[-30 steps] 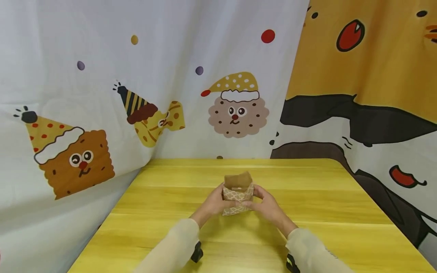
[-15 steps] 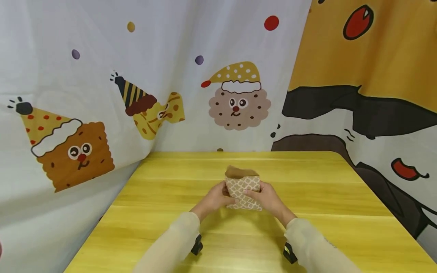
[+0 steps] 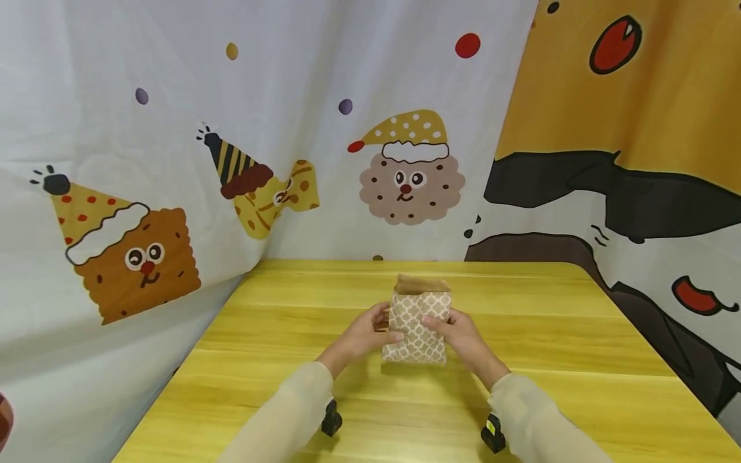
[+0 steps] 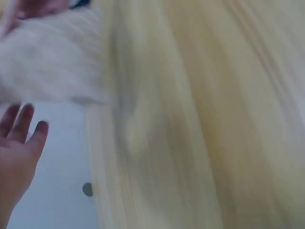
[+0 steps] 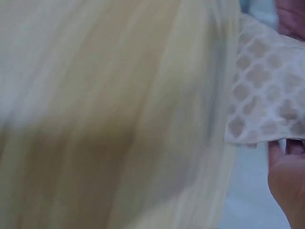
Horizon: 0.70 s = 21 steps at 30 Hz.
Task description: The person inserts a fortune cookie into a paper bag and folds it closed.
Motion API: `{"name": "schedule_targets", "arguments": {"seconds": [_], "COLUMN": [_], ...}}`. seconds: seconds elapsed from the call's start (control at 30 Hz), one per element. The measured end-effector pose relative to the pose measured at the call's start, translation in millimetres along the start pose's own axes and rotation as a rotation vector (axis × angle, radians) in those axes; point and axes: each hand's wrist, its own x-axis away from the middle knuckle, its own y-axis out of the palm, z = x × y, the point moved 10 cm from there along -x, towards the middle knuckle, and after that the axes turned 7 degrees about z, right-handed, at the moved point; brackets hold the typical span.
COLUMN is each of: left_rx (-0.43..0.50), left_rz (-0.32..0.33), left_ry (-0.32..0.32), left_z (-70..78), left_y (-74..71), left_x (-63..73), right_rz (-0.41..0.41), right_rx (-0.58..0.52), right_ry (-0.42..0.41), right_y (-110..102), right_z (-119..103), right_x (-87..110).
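A brown paper bag [image 3: 418, 325] with a white lattice print stands upright between both hands in the head view, its open top showing a plain brown inner side. My right hand [image 3: 463, 337] grips its right edge, thumb flat on the front and fingers behind. At the left edge is my left hand [image 3: 361, 334], its thumb over the lower front corner. The left wrist view is blurred, and there the left hand's fingers [image 4: 35, 138] stretch out close below the bag [image 4: 47, 62]. In the right wrist view the right fingers [image 5: 275, 153] go behind the bag's edge.
A yellow wood-grain table [image 3: 278, 379] lies under the hands. Behind it hangs a white curtain [image 3: 301, 64] printed with cartoon biscuits in hats. Small black devices [image 3: 332, 418] sit under both cream sleeves [image 3: 289, 411].
The bag has tipped more upright, showing its full printed front, and has moved slightly right. My right thumb has shifted up the front; my left fingers have spread away from the left edge.
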Motion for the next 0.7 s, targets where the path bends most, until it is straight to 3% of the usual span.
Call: {"name": "schedule_targets", "arguments": {"seconds": [0.1, 0.23, 0.47, 0.6, 0.7], "left_rx": [0.025, 0.0, -0.034, 0.022, 0.09], "left_rz": [0.041, 0.074, 0.147, 0.17, 0.152], "left_ry": [0.034, 0.024, 0.071, 0.083, 0.096], "left_z": [11.4, 11.2, 13.1, 14.3, 17.2], "left_y": [-2.0, -3.9, -11.9, -15.1, -13.7], "left_x": [-5.3, -7.8, -7.0, -7.8, -8.6], "right_rz": [-0.055, -0.096, 0.031, 0.082, 0.101], "right_rx": [0.039, 0.053, 0.088, 0.125, 0.143], "right_ry": [-0.037, -0.066, -0.085, -0.068, -0.095], "right_y": [3.2, 5.9, -5.7, -14.0, -19.2], "right_z": [-0.6, -2.1, -13.6, -13.5, -17.8], "right_x": [1.0, 2.0, 1.2, -0.1, -1.2]}}
